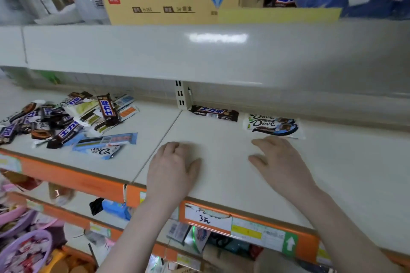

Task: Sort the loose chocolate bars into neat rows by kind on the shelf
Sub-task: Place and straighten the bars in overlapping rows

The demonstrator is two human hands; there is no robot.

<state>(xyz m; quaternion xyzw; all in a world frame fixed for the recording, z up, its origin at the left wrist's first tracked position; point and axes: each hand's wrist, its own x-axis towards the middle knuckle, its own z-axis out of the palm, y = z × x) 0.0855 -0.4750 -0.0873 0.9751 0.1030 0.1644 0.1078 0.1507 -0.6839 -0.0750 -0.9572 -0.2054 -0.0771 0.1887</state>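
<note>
Both bare forearms are extended forward and upward from the lower edge of the view, sleeves not seen. Left hand (pixel 173 167) is held palm down, fingers curled loosely under at the knuckles, thumb laid out toward the right hand; nothing is held. Right hand (pixel 280 162) is held palm down just beside it, fingers straighter and pointed forward-left, thumb spread toward the left hand; nothing is gripped. The hands are kept apart, a gap left between the thumbs.
</note>
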